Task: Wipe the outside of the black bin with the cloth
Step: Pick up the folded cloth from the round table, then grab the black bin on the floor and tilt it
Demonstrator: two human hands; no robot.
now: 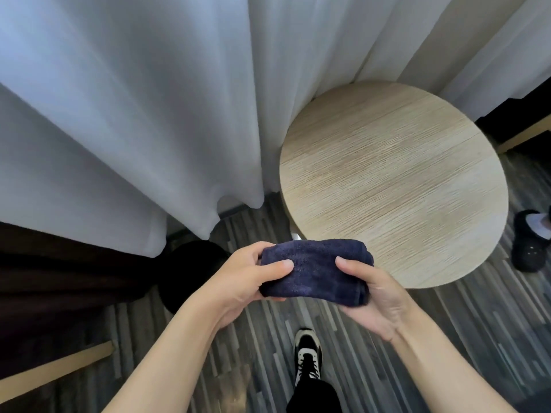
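Nearest: a black-and-white sneaker [307,357] stood on the striped floor [447,338], and above it both forearms reached forward, left hand [247,281] and right hand [377,296] each closed on an end of the folded dark blue cloth [316,271], thumbs on top, fingers curled under. Black bin [190,272] sat on the floor just left of the left hand, partly hidden behind that wrist, apart from the cloth. Farther out: round wooden table [393,180] at right, white curtain [134,114] behind bin and table, another dark shoe [529,242] at far right.
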